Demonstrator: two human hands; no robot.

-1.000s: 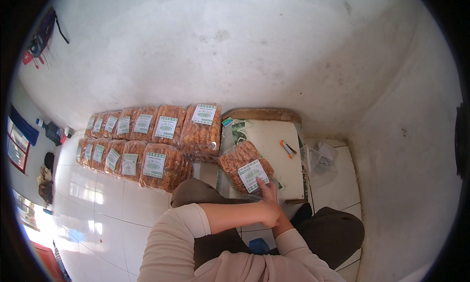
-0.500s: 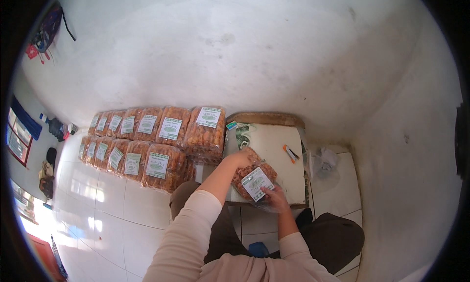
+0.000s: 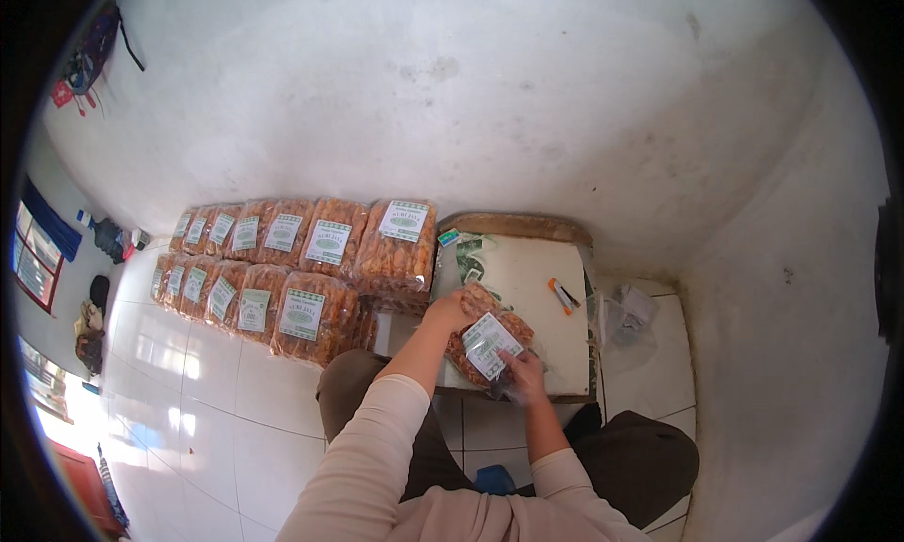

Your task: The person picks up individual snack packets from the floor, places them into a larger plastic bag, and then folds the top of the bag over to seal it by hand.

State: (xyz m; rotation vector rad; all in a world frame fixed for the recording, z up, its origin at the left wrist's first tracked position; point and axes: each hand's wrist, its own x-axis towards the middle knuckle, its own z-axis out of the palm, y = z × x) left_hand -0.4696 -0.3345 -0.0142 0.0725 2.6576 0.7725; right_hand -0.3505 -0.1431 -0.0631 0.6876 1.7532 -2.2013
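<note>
A clear bag of orange-brown snacks (image 3: 488, 339) with a white and green label lies on a small white board (image 3: 537, 283) in front of me. My left hand (image 3: 450, 310) grips the bag's left top edge. My right hand (image 3: 524, 374) holds its lower right end, fingers on the label. Both sleeves are beige.
Two rows of several similar labelled snack bags (image 3: 311, 259) lie on the white tiled floor to the left, against the wall. An orange-handled small tool (image 3: 563, 295) and green labels (image 3: 468, 250) rest on the board. Crumpled clear plastic (image 3: 629, 314) lies to the right.
My left arm has come forward and its hand now grips the bag's left end. The bag has shifted slightly on the board while my right hand stays on it.
</note>
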